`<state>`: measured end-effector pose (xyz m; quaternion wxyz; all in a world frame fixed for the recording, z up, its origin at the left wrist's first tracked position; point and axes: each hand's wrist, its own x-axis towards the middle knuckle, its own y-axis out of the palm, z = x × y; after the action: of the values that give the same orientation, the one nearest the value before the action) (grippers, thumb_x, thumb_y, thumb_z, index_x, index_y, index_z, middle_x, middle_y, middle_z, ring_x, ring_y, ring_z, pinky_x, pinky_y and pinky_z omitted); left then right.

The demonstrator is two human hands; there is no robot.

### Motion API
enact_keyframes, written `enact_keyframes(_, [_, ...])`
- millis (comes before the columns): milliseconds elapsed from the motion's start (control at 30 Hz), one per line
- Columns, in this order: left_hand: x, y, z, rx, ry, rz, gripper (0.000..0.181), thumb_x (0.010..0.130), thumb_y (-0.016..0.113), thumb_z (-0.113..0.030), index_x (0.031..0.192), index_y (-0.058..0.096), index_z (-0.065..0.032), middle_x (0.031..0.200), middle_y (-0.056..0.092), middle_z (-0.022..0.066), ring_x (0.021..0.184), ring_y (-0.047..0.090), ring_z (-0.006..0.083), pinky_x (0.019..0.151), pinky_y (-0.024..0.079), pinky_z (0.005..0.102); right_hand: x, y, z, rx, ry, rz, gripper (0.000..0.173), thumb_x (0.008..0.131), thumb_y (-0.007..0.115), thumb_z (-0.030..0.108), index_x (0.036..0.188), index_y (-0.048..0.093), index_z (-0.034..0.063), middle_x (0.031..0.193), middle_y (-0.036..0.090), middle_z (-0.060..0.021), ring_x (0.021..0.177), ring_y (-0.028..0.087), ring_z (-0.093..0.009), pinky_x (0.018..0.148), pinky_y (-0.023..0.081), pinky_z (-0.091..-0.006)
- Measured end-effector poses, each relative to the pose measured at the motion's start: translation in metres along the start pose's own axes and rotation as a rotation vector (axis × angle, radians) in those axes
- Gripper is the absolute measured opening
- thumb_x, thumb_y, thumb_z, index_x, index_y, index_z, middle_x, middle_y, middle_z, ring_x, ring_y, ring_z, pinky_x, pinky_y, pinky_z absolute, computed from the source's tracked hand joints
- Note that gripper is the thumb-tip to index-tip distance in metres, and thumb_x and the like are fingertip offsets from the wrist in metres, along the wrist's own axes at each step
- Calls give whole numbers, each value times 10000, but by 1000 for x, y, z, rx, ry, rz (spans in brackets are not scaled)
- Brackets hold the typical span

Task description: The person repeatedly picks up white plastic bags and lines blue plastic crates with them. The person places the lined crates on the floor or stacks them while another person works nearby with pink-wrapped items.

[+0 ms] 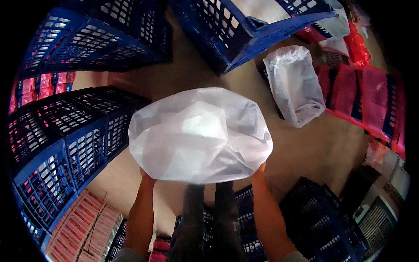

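A large white translucent plastic bag (196,137) is spread wide in front of my body, with its creased surface facing up. My left hand (148,174) grips its near left edge. On the opposite near side, my right hand (261,167) holds the right edge. The bag hides most of the fingers of both hands, and I cannot tell whether anything is inside it. Below the bag, my legs (209,216) show in dark trousers. Off to the right, a crate lined with a white plastic bag (289,82) stands on the floor.
Stacked blue plastic crates (85,154) line the left side. Another blue crate (235,39) stands ahead. Crates with pink plastic (360,95) are at right, dark crates (314,216) behind right. Printed cartons (81,226) sit at lower left on the tan floor (294,150).
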<state>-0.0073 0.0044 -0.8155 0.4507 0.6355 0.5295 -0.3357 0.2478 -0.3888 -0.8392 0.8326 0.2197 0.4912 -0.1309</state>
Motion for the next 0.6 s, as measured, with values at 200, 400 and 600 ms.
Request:
enact_keyframes(200, [52, 40, -32, 167, 62, 50, 373, 997, 471, -322, 1285, 553, -101, 1253, 604, 74, 1143, 577, 270, 962, 498, 433, 64, 35, 7, -176, -10, 53, 484, 985, 485, 429, 1290, 557, 60, 1150, 657, -96, 991, 635, -277, 916, 492, -402])
enact_keyframes(400, [58, 90, -109, 397, 230, 52, 348, 995, 479, -293, 1263, 567, -90, 1218, 621, 77, 1109, 596, 261, 950, 500, 415, 108, 129, 86, -594, -150, 149, 407, 991, 484, 355, 1232, 583, 43, 1104, 666, -92, 952, 631, -247, 882, 490, -373])
enact_keyframes(600, [92, 125, -148, 560, 336, -25, 323, 994, 488, -264, 1241, 582, -78, 1183, 639, 80, 1074, 615, 253, 938, 502, 397, 141, 170, 115, -923, -290, 149, 335, 996, 483, 281, 1174, 609, 27, 1058, 675, -89, 913, 626, -217, 849, 488, -344])
